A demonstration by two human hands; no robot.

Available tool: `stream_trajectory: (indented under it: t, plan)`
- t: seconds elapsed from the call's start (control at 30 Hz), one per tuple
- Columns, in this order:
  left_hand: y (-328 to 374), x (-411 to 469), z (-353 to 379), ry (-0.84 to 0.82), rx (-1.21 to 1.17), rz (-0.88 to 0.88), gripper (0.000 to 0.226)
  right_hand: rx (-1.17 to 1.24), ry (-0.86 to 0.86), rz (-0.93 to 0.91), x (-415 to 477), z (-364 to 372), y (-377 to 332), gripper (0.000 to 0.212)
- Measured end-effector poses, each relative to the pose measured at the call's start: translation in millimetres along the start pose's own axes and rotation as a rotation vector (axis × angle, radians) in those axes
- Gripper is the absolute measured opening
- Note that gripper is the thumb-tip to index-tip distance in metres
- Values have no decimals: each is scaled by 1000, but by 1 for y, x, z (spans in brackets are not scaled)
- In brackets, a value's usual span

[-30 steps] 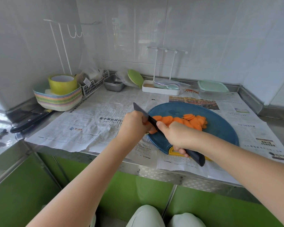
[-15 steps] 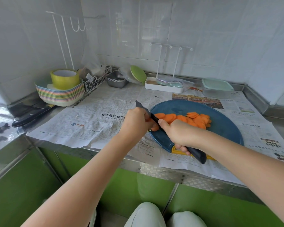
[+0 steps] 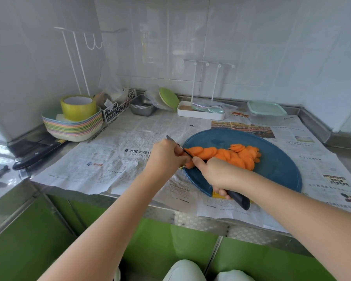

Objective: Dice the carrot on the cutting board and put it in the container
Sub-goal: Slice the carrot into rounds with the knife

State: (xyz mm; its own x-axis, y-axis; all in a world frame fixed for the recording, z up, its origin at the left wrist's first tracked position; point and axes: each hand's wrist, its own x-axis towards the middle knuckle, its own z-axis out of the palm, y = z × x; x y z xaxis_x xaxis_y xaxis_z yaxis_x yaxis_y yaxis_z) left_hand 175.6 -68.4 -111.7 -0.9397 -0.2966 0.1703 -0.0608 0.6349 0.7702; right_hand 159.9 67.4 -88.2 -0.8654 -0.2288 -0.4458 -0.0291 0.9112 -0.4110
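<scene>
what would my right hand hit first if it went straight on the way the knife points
Likely the left hand, which holds the carrot end just up-left of the right hand, beside the knife; depth is hard to judge.

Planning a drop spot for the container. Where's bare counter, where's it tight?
Free: newspaper between the stacked pastel bowls and the left hand; newspaper right of the round blue cutting board, in front of the clear mint-lidded container. Crowded: back wall row (white wire basket, steel trays, white rack tray) and the board's left edge: right hand, black-handled knife, orange carrot.
</scene>
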Motion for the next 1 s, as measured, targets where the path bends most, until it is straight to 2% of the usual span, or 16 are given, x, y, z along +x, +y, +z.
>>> stream_trajectory:
  t: [0.23, 0.43, 0.63, 0.83, 1.0]
  plan:
    - [-3, 3, 7, -19, 38, 8, 26, 99, -57, 70, 11, -4, 6, 72]
    - [-4, 1, 13, 28, 7, -38, 35, 449, -227, 60, 16, -29, 32, 63]
    - [-3, -6, 18, 63, -119, -82, 28, 775, -292, 55, 16, -57, 60, 62]
    - [-4, -13, 25, 93, -134, -46, 27, 732, -263, -11, 0, -67, 67, 62]
    - [1, -17, 31, 159, -151, 43, 28, 535, -113, -125, -21, -60, 52, 64]
